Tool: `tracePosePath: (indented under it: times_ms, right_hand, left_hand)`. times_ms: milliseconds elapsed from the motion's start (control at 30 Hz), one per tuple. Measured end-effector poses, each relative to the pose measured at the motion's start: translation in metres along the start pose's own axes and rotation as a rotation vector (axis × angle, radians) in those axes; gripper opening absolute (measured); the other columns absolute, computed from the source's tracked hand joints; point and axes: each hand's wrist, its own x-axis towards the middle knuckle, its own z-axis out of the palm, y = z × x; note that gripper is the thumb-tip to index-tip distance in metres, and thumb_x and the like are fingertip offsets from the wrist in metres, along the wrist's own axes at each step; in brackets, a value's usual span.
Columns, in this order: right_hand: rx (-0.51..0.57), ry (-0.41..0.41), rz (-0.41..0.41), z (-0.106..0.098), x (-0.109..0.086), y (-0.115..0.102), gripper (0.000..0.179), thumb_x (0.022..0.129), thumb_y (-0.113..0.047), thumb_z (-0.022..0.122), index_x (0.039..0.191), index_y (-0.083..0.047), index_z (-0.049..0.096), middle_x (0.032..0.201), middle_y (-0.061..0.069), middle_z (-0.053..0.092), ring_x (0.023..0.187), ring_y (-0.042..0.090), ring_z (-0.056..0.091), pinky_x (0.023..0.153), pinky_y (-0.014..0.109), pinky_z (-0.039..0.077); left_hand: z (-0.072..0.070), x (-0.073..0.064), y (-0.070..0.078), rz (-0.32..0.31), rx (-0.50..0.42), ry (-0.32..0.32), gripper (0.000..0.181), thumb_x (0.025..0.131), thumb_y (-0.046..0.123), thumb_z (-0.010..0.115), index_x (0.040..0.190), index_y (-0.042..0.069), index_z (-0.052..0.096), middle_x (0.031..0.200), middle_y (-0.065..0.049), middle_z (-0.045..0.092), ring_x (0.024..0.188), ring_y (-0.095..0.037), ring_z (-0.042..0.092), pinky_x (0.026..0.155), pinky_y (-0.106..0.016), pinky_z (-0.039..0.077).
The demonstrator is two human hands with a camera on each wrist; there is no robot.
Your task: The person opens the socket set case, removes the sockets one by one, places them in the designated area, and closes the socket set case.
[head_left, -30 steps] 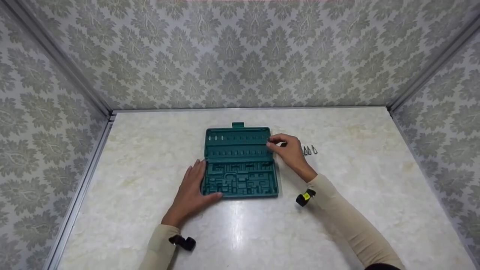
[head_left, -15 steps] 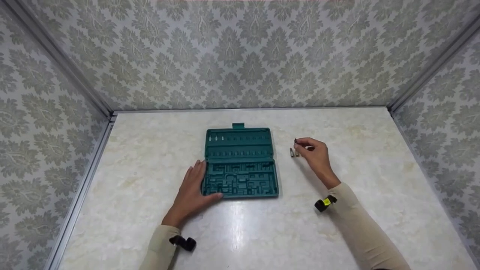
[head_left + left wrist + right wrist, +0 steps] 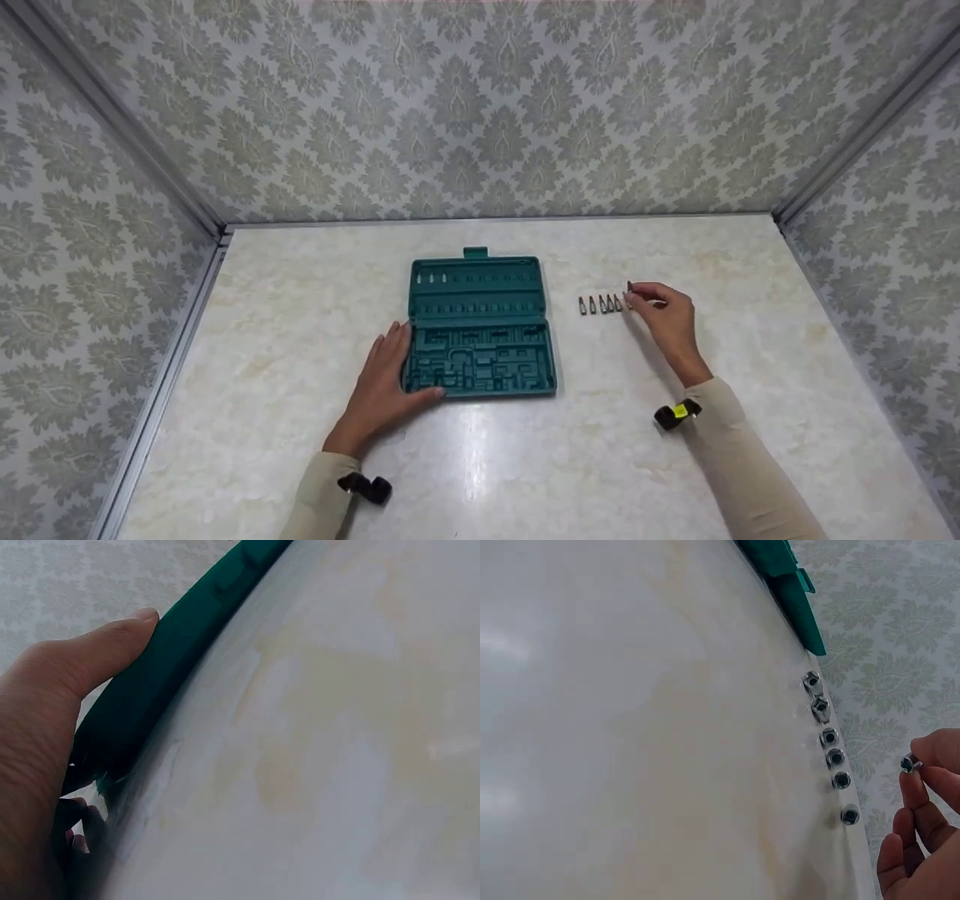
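Observation:
An open green socket case with moulded slots lies flat on the table. Along its left side stretch the fairly straight fingers of my left hand, while the thumb rests on the front rim near the corner; the left wrist view shows this thumb against the case wall. To the right of the case, my right hand pinches a small metal socket between thumb and fingertips, held up off the table. Several more sockets form a row just left of that hand.
Three silver pieces sit in the upper left slots of the case lid. A latch tab sticks out from the lid's far edge. Patterned walls enclose the pale marbled table at the back and sides.
My right hand has moved from the case's upper right edge rightward along the socket row, uncovering the row's left part, and now holds up a socket. My left hand stays put.

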Motion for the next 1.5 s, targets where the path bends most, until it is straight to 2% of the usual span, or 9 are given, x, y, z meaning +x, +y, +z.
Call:
tracePosePath:
  times_ms: [267, 433, 600, 933, 1300, 1500]
  right_hand:
    - [-0.016, 0.041, 0.005, -0.015, -0.003, 0.013, 0.023, 0.102, -0.016, 0.082, 0.119, -0.002, 0.084, 0.111, 0.02, 0.079, 0.09, 0.012, 0.066, 0.08, 0.021, 0.05]
    - [-0.035, 0.055, 0.052, -0.014, -0.004, 0.02, 0.023, 0.102, -0.017, 0.082, 0.119, -0.002, 0.083, 0.111, 0.017, 0.078, 0.09, 0.011, 0.068, 0.079, 0.018, 0.053]
    - [-0.054, 0.077, 0.057, -0.009, -0.003, 0.026, 0.022, 0.101, -0.016, 0.082, 0.117, -0.002, 0.083, 0.109, 0.016, 0.079, 0.09, 0.01, 0.068, 0.079, 0.017, 0.052]
    - [-0.122, 0.101, 0.049, 0.0, -0.005, 0.03, 0.022, 0.102, -0.023, 0.08, 0.117, -0.008, 0.085, 0.107, 0.009, 0.077, 0.096, 0.02, 0.067, 0.079, 0.024, 0.054]
    - [-0.15, 0.107, 0.042, 0.004, -0.005, 0.03, 0.021, 0.103, -0.026, 0.078, 0.114, -0.011, 0.085, 0.102, 0.004, 0.076, 0.093, 0.02, 0.068, 0.078, 0.033, 0.056]
    - [-0.178, 0.105, 0.044, 0.006, -0.005, 0.031, 0.02, 0.104, -0.027, 0.076, 0.114, -0.011, 0.085, 0.103, 0.004, 0.076, 0.094, 0.02, 0.067, 0.08, 0.034, 0.055]
  left_hand:
    - [0.0, -0.002, 0.001, -0.002, -0.009, 0.003, 0.129, 0.084, 0.07, 0.084, 0.178, 0.013, 0.017, 0.185, -0.013, 0.014, 0.171, -0.035, 0.006, 0.137, -0.056, 0.008]
    - [0.0, -0.002, 0.002, -0.013, -0.009, -0.006, 0.129, 0.085, 0.071, 0.084, 0.178, 0.015, 0.016, 0.185, -0.012, 0.012, 0.171, -0.035, 0.005, 0.137, -0.056, 0.008]
    - [0.0, -0.002, 0.001, -0.007, -0.01, -0.002, 0.129, 0.085, 0.07, 0.084, 0.178, 0.013, 0.016, 0.185, -0.012, 0.013, 0.171, -0.035, 0.006, 0.137, -0.055, 0.008]
    - [0.0, -0.003, 0.001, -0.009, -0.018, -0.001, 0.129, 0.085, 0.071, 0.084, 0.179, 0.015, 0.015, 0.185, -0.012, 0.012, 0.171, -0.037, 0.005, 0.137, -0.058, 0.008]
    - [-0.001, 0.0, 0.002, -0.011, 0.0, -0.004, 0.131, 0.083, 0.073, 0.084, 0.178, 0.013, 0.016, 0.185, -0.011, 0.013, 0.171, -0.034, 0.006, 0.137, -0.056, 0.008]
    - [-0.001, 0.0, 0.002, -0.024, -0.007, -0.015, 0.13, 0.084, 0.071, 0.084, 0.178, 0.014, 0.016, 0.185, -0.012, 0.012, 0.171, -0.037, 0.005, 0.137, -0.059, 0.009]
